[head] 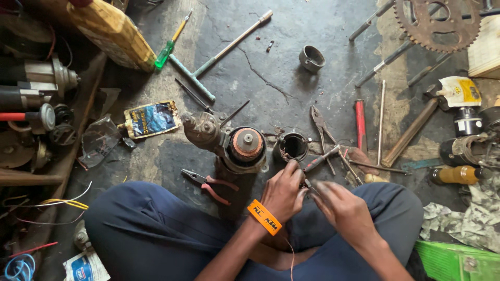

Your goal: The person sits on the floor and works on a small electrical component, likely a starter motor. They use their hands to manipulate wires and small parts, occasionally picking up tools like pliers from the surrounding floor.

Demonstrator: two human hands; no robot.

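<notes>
A: What are your hands doing?
B: Your left hand (283,191) pinches a small part; your right hand (344,208) closes on a thin tool against it, above your lap.
A: Next?
B: Probably steady fine fitting; the starter motor (234,145) stands near.

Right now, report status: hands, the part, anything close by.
Left hand and right hand together, pinching a small part, too small to identify. Round housing just ahead; red-handled pliers beside the left hand.
</notes>
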